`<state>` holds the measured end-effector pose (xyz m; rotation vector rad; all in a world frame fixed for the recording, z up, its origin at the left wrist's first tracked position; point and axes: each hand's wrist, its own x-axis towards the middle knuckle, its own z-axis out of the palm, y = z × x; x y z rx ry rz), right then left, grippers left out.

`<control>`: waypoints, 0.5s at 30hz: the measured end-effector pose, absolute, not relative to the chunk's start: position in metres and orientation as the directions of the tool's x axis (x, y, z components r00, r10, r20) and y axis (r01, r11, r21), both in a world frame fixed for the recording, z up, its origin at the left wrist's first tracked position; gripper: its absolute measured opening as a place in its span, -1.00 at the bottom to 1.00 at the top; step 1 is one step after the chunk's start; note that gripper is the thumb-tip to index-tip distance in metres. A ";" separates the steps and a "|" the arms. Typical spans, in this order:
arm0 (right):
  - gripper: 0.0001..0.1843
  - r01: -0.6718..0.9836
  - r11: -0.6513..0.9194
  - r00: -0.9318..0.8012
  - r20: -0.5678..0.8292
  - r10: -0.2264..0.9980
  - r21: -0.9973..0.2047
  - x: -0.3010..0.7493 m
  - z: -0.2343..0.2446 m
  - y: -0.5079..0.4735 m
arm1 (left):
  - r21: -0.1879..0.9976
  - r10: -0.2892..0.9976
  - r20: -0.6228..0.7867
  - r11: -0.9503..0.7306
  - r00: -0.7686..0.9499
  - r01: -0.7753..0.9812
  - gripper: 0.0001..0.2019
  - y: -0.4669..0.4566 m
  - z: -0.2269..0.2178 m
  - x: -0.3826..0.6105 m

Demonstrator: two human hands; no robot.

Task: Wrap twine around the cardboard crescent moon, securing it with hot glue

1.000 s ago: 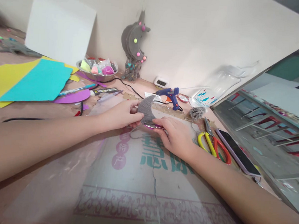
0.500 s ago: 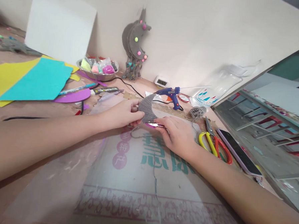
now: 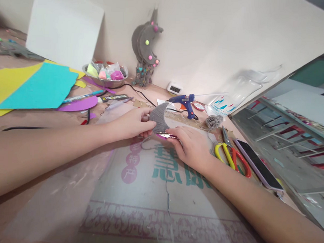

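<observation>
Between my hands is a crescent shape wrapped in grey yarn (image 3: pixel 159 117), raised over the printed plastic sheet (image 3: pixel 144 193). My left hand (image 3: pixel 137 123) pinches its left edge between thumb and fingers. My right hand (image 3: pixel 186 141) is closed on its lower end, where a purple and shiny, unwrapped part (image 3: pixel 163 135) shows. A loose strand of grey yarn (image 3: pixel 146 146) curves down below my left fingers. My right fingertips hide the very end of the crescent.
Behind my hands lies a blue glue gun (image 3: pixel 188 104), near a small clock (image 3: pixel 175 88). On the right are a yarn ball (image 3: pixel 214 121), scissors (image 3: pixel 232 156) and a phone (image 3: pixel 259 164). Coloured sheets (image 3: pixel 41 88) and a bowl (image 3: pixel 105 81) stand left. A decorated crescent (image 3: pixel 144 44) hangs on the wall.
</observation>
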<state>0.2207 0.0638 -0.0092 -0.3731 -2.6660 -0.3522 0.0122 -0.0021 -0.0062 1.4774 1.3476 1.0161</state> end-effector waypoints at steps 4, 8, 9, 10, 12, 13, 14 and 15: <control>-0.83 0.303 0.935 -0.874 0.444 0.196 0.183 0.220 -0.008 0.063 | 0.954 0.997 0.008 -0.031 0.080 0.298 -0.84 -0.002 -0.006 0.012; -0.82 0.303 0.936 -0.880 0.429 0.203 0.178 0.220 -0.009 0.064 | 0.954 0.997 0.011 -0.035 0.081 0.299 -0.82 -0.002 -0.007 0.012; -0.82 0.302 0.937 -0.882 0.425 0.204 0.178 0.220 -0.009 0.064 | 0.954 0.997 0.014 -0.037 0.081 0.298 -0.82 -0.002 -0.007 0.011; -0.81 0.300 0.937 -0.884 0.422 0.203 0.179 0.220 -0.009 0.064 | 0.954 0.996 0.015 -0.039 0.083 0.297 -0.81 -0.001 -0.007 0.011; -0.82 0.297 0.937 -0.887 0.417 0.199 0.182 0.220 -0.009 0.064 | 0.955 0.996 0.016 -0.042 0.089 0.293 -0.81 -0.001 -0.007 0.011; -0.82 0.293 0.939 -0.888 0.416 0.196 0.183 0.220 -0.009 0.064 | 0.955 0.996 0.015 -0.041 0.091 0.292 -0.81 -0.002 -0.007 0.011; -0.81 0.289 0.940 -0.889 0.416 0.192 0.182 0.220 -0.009 0.064 | 0.956 0.996 0.015 -0.041 0.091 0.291 -0.81 -0.002 -0.007 0.011; -0.81 0.285 0.941 -0.889 0.418 0.189 0.181 0.220 -0.009 0.064 | 0.956 0.996 0.016 -0.042 0.091 0.291 -0.82 -0.002 -0.007 0.011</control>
